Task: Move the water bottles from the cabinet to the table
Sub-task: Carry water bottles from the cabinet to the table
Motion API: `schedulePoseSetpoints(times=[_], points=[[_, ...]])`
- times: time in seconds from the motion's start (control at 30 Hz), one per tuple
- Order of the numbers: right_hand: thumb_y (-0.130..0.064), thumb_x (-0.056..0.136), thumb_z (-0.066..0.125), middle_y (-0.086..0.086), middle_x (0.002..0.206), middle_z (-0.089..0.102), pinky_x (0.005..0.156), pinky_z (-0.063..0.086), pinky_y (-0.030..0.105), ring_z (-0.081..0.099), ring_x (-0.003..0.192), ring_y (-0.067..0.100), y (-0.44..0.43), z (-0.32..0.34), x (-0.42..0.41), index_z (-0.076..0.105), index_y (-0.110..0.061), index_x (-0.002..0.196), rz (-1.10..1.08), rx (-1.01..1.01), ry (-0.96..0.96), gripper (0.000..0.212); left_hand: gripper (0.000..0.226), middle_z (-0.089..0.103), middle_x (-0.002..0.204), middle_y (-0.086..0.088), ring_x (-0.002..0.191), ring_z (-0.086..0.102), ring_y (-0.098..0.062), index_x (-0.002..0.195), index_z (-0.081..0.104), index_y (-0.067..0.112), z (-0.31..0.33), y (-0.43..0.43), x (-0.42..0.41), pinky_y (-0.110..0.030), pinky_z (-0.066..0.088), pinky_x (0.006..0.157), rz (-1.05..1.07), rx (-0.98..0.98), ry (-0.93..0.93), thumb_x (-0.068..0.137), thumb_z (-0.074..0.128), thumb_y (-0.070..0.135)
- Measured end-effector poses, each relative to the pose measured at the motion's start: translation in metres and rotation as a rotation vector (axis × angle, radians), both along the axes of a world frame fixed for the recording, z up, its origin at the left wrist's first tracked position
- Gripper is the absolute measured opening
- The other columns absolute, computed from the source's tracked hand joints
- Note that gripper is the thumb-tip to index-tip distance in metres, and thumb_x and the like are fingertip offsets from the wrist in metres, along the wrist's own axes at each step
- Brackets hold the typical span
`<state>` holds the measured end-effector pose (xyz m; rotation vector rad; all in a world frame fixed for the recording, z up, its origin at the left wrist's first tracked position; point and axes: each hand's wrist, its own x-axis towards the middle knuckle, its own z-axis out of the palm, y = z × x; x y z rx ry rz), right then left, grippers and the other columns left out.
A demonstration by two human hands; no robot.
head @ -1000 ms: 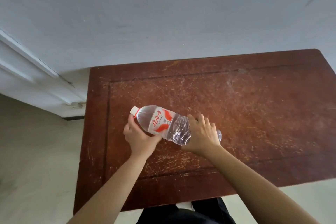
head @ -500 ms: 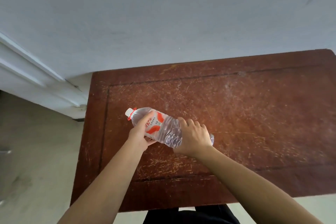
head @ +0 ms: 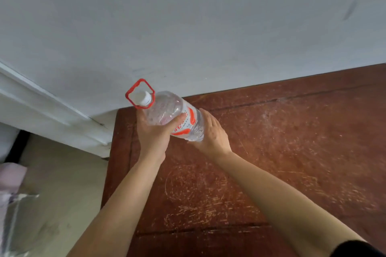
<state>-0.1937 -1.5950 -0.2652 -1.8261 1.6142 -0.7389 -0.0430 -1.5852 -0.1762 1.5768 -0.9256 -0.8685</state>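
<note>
A: How is the water bottle (head: 183, 119) held, and where?

B: It is gripped between both hands and tilted, with its cap (head: 143, 97) and red carry loop (head: 133, 89) pointing up and away to the left; the left hand (head: 153, 133) is wrapped round the shoulder with the thumb laid across the front; the right hand (head: 213, 133) is curved round the lower body. Whether the base touches the worktop (head: 292, 152) cannot be told (it is hidden behind the right hand).

A: What could go wrong from here?

B: The bottle is held near the worktop's left edge and far corner; if it were set down tilted, or further left than the left hand, it could be tipped over the edge onto the floor (head: 62, 183). The clear ribbed body is likely to be slippery and to give under pressure; a slip is judged possible if one hand were released before the base is seated flat. The cap could also be knocked against the wall (head: 188, 27) just beyond the hands.

A: And what room is offered?

B: Scratched wood is seen to the right of the right hand and nearer the body than both hands; most freedom is offered there. Little is offered left of the left hand, where the edge is met, or beyond the hands, where the worktop is closed off by the wall.
</note>
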Motion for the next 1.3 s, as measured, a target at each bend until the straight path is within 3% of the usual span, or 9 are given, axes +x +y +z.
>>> schedulePoseSetpoints(times=[0.13,0.27,0.37,0.43,0.6,0.8,0.93,1.07,1.3], points=[[-0.055,0.08,0.078,-0.003,0.155,0.041,0.098,0.048,0.04,0.054,0.131,0.024,-0.036,0.016,0.011,0.022,-0.034,0.154,-0.022,0.085,-0.16,0.096,0.093,0.065,0.124,0.015,0.115,0.063,-0.004,0.13,0.054,0.034,0.009,-0.038,0.001,-0.038,0.055,0.099,-0.116,-0.13,-0.189,0.05,0.1,0.036],[-0.025,0.087,0.077,0.006,0.16,0.034,0.106,0.047,0.045,0.049,0.136,0.029,-0.066,0.017,0.009,0.014,-0.02,0.16,0.063,0.15,-0.118,0.097,0.095,0.063,0.126,0.016,0.116,0.061,-0.003,0.133,0.05,0.035,0.006,-0.077,0.005,-0.039,0.055,0.099,-0.255,-0.093,-0.276,0.052,0.099,0.036],[-0.013,0.091,0.069,0.011,0.164,0.026,0.109,0.044,0.046,0.044,0.141,0.033,-0.078,0.018,0.001,0.007,-0.013,0.162,0.156,0.183,-0.047,0.094,0.095,0.061,0.123,0.024,0.113,0.059,0.005,0.132,0.048,0.038,0.003,-0.097,0.005,-0.022,0.053,0.092,-0.342,-0.085,-0.31,0.051,0.097,0.037],[-0.013,0.091,0.068,0.009,0.164,0.027,0.111,0.043,0.047,0.045,0.14,0.032,-0.084,0.019,-0.005,0.008,-0.015,0.162,0.181,0.201,-0.053,0.092,0.098,0.059,0.122,0.028,0.112,0.058,0.01,0.135,0.045,0.039,0.004,-0.109,0.008,-0.016,0.051,0.089,-0.398,-0.066,-0.307,0.052,0.097,0.036],[-0.016,0.095,0.065,0.0,0.168,0.021,0.119,0.035,0.046,0.031,0.15,0.022,-0.087,0.012,-0.004,0.01,-0.023,0.163,0.195,0.241,-0.097,0.088,0.102,0.056,0.134,0.007,0.124,0.058,-0.011,0.143,0.035,0.029,0.004,-0.129,0.025,-0.043,0.052,0.103,-0.547,-0.006,-0.252,0.06,0.094,0.024],[-0.022,0.095,0.065,0.0,0.162,0.036,0.111,0.044,0.045,0.046,0.141,0.027,-0.082,0.002,-0.001,0.006,-0.032,0.161,0.137,0.312,-0.159,0.089,0.099,0.056,0.133,0.005,0.121,0.059,-0.007,0.143,0.031,0.023,-0.002,-0.129,0.03,-0.024,0.053,0.094,-0.594,-0.011,-0.238,0.066,0.092,0.014],[-0.034,0.094,0.067,-0.001,0.16,0.039,0.108,0.047,0.046,0.049,0.138,0.026,-0.073,0.011,-0.005,0.004,-0.037,0.161,0.168,0.308,-0.097,0.092,0.1,0.049,0.144,0.002,0.131,0.053,-0.011,0.149,0.025,0.027,-0.002,-0.116,0.025,-0.038,0.049,0.105,-0.573,-0.04,-0.232,0.073,0.09,0.019],[-0.046,0.104,0.046,0.003,0.167,0.023,0.117,0.036,0.048,0.032,0.15,0.027,-0.048,0.013,-0.018,0.017,-0.025,0.161,0.168,0.286,0.104,0.067,0.089,0.025,0.166,-0.001,0.147,0.031,-0.013,0.16,0.001,0.034,-0.03,-0.061,0.013,-0.036,0.036,0.113,-0.372,0.099,-0.575,0.096,0.062,0.044],[-0.053,0.107,0.024,0.001,0.171,0.003,0.123,0.022,0.048,0.012,0.156,0.028,0.011,-0.003,-0.03,0.011,-0.026,0.162,0.405,0.081,0.405,0.063,0.071,0.018,0.167,-0.014,0.154,0.012,-0.034,0.161,0.018,0.026,-0.083,0.095,0.042,-0.06,0.02,0.121,-0.218,0.578,-1.214,0.1,0.005,0.061]])
